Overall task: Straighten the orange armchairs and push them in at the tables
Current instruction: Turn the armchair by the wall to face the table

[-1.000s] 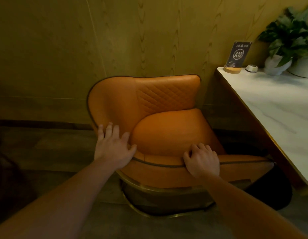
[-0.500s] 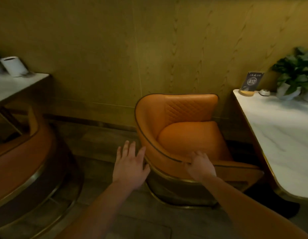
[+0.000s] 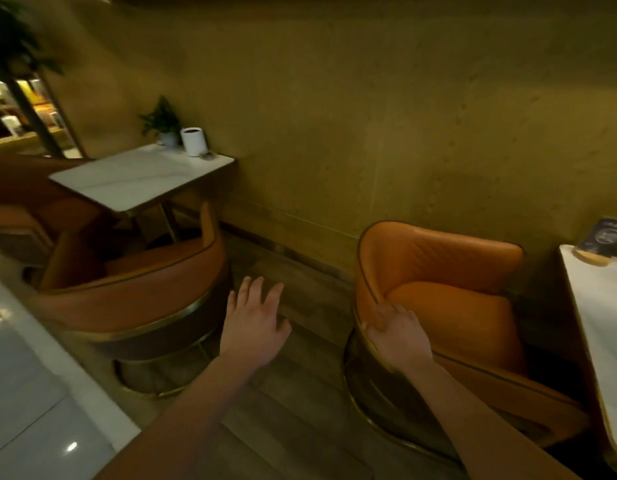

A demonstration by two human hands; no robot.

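An orange armchair [image 3: 449, 299] with a gold base stands at the right, its seat turned toward a white marble table [image 3: 601, 327] at the right edge. My right hand [image 3: 393, 330] grips the rim of its left arm, fingers curled over the edge. A second orange armchair [image 3: 141, 292] stands at the left, facing another white table [image 3: 134, 178] further back. My left hand [image 3: 253, 320] hovers over the floor between the two chairs, fingers spread, holding nothing and touching neither chair.
A wood-panelled wall runs behind both chairs. The left table carries a small potted plant [image 3: 161, 123] and a white cup-shaped holder [image 3: 194, 141]. A dark number sign [image 3: 606, 242] stands on the right table. A strip of wooden floor [image 3: 300, 393] separates the chairs; pale glossy tiles [image 3: 30, 393] lie at lower left.
My view has swung left, bringing the second armchair and its table into sight. My left hand left the right chair's rim and now hangs free between the chairs. My right hand slid along that rim.
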